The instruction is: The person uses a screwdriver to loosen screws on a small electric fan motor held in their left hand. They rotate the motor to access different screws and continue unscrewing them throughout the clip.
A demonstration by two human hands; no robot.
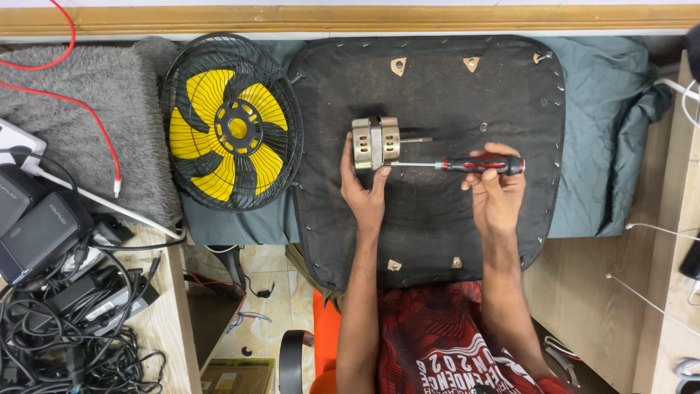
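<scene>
The motor (pixel 376 143) is a small metal drum of pale brass-coloured housing, made of two round halves with a darker band of laminations between them. Oval slots show in its left face, and a thin steel shaft sticks out of its right side. It stands on edge near the middle of a black board (pixel 437 241), the fabric-covered underside of a seat with staples along its rim and small metal brackets near its corners.

The left hand (pixel 362 191) steadies the motor from below: thumb and fingers reach up around its lower edge, a loose, partly spread grip touching the housing. The right hand (pixel 494 191) is closed around the red and black handle of a screwdriver (pixel 458 165), fingers wrapped over the handle. The screwdriver lies level, its blade running left to meet the motor's right face just below the shaft.

Left of the board lies a fan (pixel 230 124), a black wire cage with yellow blades, resting on a grey-green cloth (pixel 605 146). A tangle of black adapters (pixel 51 248) and cables sits on the table at far left.
</scene>
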